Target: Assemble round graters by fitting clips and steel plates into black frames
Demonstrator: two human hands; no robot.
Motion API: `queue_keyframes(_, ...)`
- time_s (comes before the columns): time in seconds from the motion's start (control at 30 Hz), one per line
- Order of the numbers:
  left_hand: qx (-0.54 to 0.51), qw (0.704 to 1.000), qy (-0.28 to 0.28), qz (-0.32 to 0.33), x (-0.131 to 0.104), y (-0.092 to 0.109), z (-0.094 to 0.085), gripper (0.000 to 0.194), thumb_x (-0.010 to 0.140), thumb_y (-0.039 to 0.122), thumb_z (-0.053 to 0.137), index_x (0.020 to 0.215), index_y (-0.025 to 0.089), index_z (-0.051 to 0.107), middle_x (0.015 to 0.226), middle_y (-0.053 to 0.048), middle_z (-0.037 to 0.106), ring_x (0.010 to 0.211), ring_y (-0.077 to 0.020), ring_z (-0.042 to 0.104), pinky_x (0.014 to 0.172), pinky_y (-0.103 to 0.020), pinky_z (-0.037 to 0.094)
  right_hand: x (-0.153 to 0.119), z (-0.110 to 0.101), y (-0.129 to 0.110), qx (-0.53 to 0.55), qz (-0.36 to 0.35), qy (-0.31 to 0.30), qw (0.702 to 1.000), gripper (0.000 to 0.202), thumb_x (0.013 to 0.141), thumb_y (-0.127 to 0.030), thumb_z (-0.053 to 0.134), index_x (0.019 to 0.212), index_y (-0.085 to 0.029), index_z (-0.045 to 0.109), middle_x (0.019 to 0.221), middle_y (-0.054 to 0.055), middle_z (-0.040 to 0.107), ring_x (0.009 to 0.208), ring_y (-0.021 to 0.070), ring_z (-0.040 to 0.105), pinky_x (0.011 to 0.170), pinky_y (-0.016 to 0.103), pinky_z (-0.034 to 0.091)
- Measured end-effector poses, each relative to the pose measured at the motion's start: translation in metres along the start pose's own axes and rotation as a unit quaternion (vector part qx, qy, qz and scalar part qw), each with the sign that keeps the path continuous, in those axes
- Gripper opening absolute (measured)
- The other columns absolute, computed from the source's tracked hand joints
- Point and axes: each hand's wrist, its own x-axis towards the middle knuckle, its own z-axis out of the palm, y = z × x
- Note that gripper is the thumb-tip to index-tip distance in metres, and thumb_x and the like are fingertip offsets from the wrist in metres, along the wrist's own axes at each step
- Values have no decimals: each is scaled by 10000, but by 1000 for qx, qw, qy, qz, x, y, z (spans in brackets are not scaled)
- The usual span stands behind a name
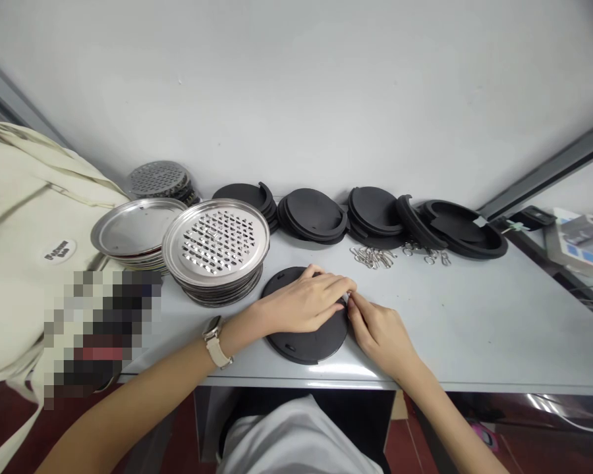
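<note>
The cream bag's [24, 217] oval label [59, 249] is too blurred to read.

Single view — head-worn camera, looking forward and down across the grey table [474, 329] toward the white wall [326, 85] behind it. Close range: table's near edge sits low in frame, forearms enter from below. Table's far edge meets the wall mid-frame — wide lens bends its ends downward.
</note>
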Motion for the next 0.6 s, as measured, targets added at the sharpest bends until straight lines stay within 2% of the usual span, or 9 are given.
queue_keyframes(0.6, -11, 1000, 3, 6, 0, -2, 2, 264, 966, 143, 415, 1229, 163, 409, 1181, -118, 612, 1120, -220, 573, 980, -390, 357, 1, -1, 0, 16, 6, -7, 1000, 308, 980, -268, 283, 843, -199, 550, 578, 18, 619, 481, 200, 588, 513, 276, 350)
